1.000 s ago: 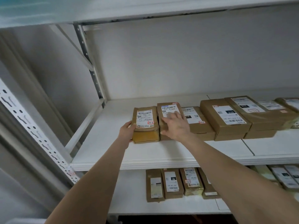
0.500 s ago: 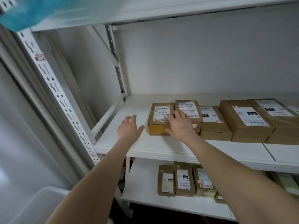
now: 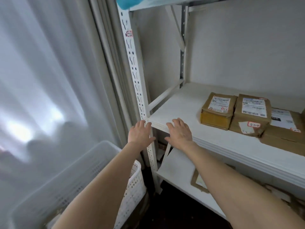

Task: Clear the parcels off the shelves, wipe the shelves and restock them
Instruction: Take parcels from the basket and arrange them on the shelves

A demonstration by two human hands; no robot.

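A white middle shelf [image 3: 178, 104] carries a row of brown parcels at the right: a small one with a yellow end [image 3: 216, 111], a taller one [image 3: 250, 113] beside it, and a flat box [image 3: 287, 129] at the edge of view. My left hand [image 3: 140, 134] hovers open in front of the shelf's front-left post [image 3: 137, 80]. My right hand [image 3: 179, 133] is open over the shelf's front-left corner, well left of the parcels. Neither hand holds anything. On the lower shelf [image 3: 178, 164] a flat parcel [image 3: 198, 180] shows partly behind my right arm.
A white perforated plastic basket [image 3: 132, 187] stands on the floor at lower left, beside the post. A pale curtain [image 3: 41, 80] fills the left side. Something blue [image 3: 128, 2] lies on the top shelf's edge. The wall closes the back of the shelves.
Both hands left the two small parcels and drew back to the shelf's front-left corner. My view swung left and down, bringing the basket and curtain in.
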